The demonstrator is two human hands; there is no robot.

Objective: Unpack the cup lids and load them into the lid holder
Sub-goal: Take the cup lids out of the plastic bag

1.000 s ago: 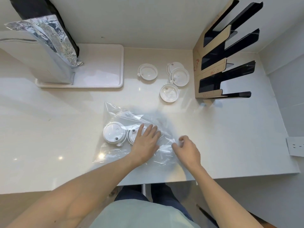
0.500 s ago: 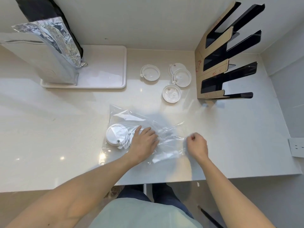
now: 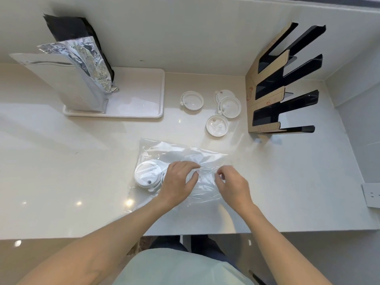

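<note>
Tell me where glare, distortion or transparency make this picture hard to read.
Head view: wide-angle bending curves the counter edges and splays the lid holder; small bright lamp reflections dot the counter near the front edge; the clear bag shows only by creases and sheen, so its opening is hard to find; the foil bag glints; both hands, left and right, are sharp.

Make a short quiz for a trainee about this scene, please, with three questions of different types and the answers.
1. True or false: the lid holder already holds lids.
2. How many loose lids lie on the counter outside the plastic bag?
3. Which hand lies nearer the lids in the bag: A left hand, B right hand?

Key
1. False; its slots look empty.
2. Four: one alone, two overlapping, one nearer the bag.
3. A.
</note>
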